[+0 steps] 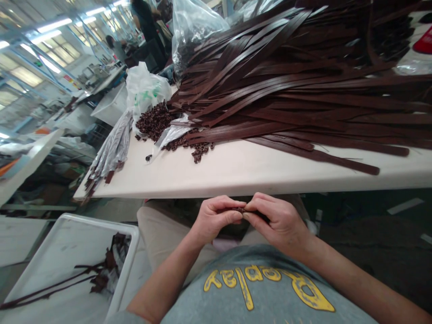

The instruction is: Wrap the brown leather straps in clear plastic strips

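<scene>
Just in front of the table edge, over my lap, both hands meet fingertip to fingertip. My left hand (218, 217) pinches one side of a small dark brown leather loop (240, 209); my right hand (275, 215) pinches the other side with thumb and forefinger. Most of the loop is hidden by the fingertips. On the table beyond lies a heap of similar small brown loops (153, 121), with a few strays near the front. Long dark brown leather straps (270, 108) are piled beside it to the right.
A white table (236, 173) spans the view ahead. Plastic-wrapped straps (113, 144) hang over its left corner, near a white plastic bag (146, 85). At lower left stands a white bin (64, 252) with several brown straps inside. Other people work in the background.
</scene>
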A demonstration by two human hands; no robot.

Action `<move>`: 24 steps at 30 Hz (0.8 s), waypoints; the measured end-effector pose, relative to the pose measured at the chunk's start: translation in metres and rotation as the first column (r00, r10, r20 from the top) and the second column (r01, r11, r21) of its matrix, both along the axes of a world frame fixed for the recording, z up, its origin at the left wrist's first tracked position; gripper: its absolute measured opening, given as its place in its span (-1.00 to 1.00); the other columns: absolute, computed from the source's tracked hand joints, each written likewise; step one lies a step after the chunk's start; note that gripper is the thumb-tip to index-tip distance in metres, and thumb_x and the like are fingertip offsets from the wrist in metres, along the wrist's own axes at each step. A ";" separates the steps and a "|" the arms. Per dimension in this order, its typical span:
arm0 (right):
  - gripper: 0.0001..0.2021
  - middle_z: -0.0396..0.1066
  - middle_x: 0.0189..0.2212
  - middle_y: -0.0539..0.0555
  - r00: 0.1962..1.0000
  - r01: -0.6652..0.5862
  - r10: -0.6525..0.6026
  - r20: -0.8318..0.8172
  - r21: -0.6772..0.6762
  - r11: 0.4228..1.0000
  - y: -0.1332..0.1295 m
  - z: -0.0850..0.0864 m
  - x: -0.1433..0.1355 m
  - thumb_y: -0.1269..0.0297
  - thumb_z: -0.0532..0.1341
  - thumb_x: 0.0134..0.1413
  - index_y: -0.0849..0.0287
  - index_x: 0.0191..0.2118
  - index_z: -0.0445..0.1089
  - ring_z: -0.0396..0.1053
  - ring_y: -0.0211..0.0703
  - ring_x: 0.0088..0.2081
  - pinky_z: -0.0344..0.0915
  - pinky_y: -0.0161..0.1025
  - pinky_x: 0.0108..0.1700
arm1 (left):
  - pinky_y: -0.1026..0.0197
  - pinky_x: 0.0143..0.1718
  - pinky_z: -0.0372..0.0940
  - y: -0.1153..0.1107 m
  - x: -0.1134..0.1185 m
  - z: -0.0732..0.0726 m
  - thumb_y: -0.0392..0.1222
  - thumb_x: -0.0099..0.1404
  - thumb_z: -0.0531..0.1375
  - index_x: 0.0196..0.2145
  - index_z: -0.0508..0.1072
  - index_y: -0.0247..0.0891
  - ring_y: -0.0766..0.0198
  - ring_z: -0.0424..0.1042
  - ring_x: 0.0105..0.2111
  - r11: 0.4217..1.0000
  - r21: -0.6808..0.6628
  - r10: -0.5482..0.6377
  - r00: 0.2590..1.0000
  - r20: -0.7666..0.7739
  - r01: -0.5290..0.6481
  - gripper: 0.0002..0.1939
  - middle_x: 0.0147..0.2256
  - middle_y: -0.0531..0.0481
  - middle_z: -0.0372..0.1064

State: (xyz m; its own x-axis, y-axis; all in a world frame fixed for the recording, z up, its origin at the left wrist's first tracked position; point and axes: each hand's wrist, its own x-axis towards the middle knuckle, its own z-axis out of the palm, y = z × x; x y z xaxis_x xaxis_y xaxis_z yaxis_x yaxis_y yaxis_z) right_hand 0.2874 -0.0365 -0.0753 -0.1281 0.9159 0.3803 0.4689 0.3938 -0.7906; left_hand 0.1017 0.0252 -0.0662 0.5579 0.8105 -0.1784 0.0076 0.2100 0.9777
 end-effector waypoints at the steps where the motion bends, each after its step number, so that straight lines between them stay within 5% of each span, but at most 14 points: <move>1: -0.86 0.39 -0.43 -0.01 1.000 -0.019 0.019 -0.004 -0.025 1.000 -0.001 -0.002 0.001 0.38 0.17 0.28 0.15 -0.32 0.45 0.37 -0.24 -0.41 0.24 -0.30 -0.37 | 0.33 -0.45 0.37 -0.001 -0.001 -0.001 -0.12 0.05 0.45 -0.29 0.68 -0.18 0.37 0.43 -0.51 1.000 -0.018 0.006 1.000 -0.014 -0.007 -0.78 -0.41 -0.02 0.52; 6: -0.83 0.51 -0.30 0.06 0.975 -0.047 0.056 0.217 -0.048 0.998 -0.007 -0.008 0.009 0.28 0.16 0.32 0.18 -0.09 0.45 0.49 -0.15 -0.34 0.30 -0.26 -0.34 | 0.33 -0.46 0.38 -0.001 -0.012 0.004 -0.12 0.10 0.42 -0.30 0.68 -0.20 0.36 0.44 -0.51 0.999 0.037 0.032 0.988 -0.149 -0.027 -0.80 -0.41 -0.03 0.50; 11: -0.68 0.47 -0.43 0.08 0.900 -0.052 0.017 0.436 0.068 0.996 -0.009 -0.011 0.012 0.19 0.02 0.42 0.23 -0.25 0.43 0.45 -0.12 -0.46 0.19 -0.22 -0.46 | 0.35 -0.49 0.37 0.000 -0.015 0.011 -0.13 0.12 0.39 -0.30 0.68 -0.22 0.37 0.43 -0.53 0.995 0.098 0.016 0.978 -0.207 0.004 -0.82 -0.44 -0.02 0.47; 19: -0.59 0.45 -0.50 0.06 0.884 -0.111 0.094 0.458 0.010 0.994 -0.010 -0.014 0.007 0.17 -0.08 0.46 0.20 -0.35 0.37 0.40 -0.18 -0.53 0.08 -0.24 -0.50 | 0.36 -0.50 0.36 0.001 -0.018 0.014 -0.15 0.15 0.36 -0.32 0.67 -0.21 0.37 0.44 -0.54 0.994 0.101 -0.016 0.971 -0.239 0.041 -0.86 -0.44 0.00 0.45; 24: -0.56 0.40 -0.55 0.01 0.903 -0.152 0.129 0.409 0.025 0.988 -0.012 -0.012 0.005 0.19 -0.10 0.47 0.17 -0.39 0.35 0.33 -0.24 -0.54 0.07 -0.26 -0.48 | 0.36 -0.51 0.34 -0.003 -0.015 0.013 -0.14 0.06 0.42 -0.32 0.67 -0.24 0.38 0.42 -0.55 0.993 -0.120 -0.040 0.979 -0.200 0.016 -0.79 -0.46 -0.01 0.49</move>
